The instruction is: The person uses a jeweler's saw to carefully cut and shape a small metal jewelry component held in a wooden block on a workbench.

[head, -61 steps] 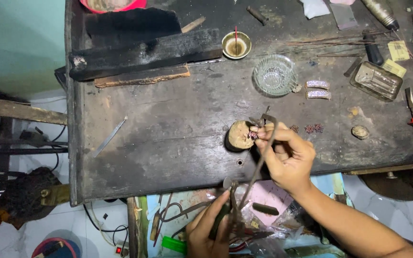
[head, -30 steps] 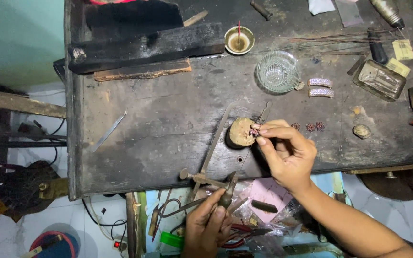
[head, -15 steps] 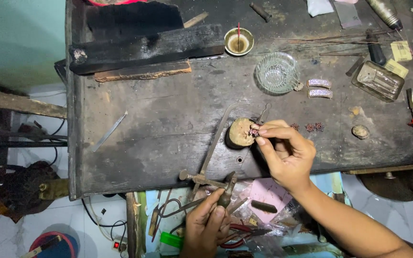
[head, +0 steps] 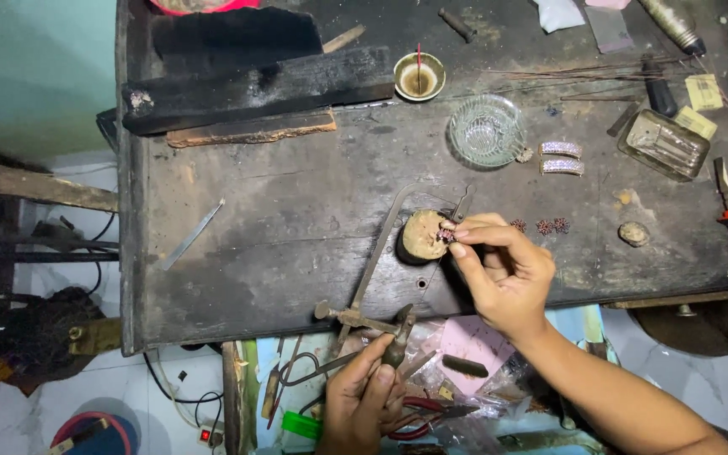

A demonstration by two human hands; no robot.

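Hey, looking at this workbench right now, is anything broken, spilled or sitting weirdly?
Nothing looks spilled or broken. The dark workbench is worn and cluttered. The right hand pinches a small red-stoned piece against a round pad at the bench edge, while the left hand grips the saw frame by its handle below the edge.

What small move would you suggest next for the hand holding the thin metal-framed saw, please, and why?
Probably a short, light stroke of the thin metal-framed saw: the left hand grips its dark handle, its frame reaches the small reddish piece, and the right hand pinches that piece against the round tan block.
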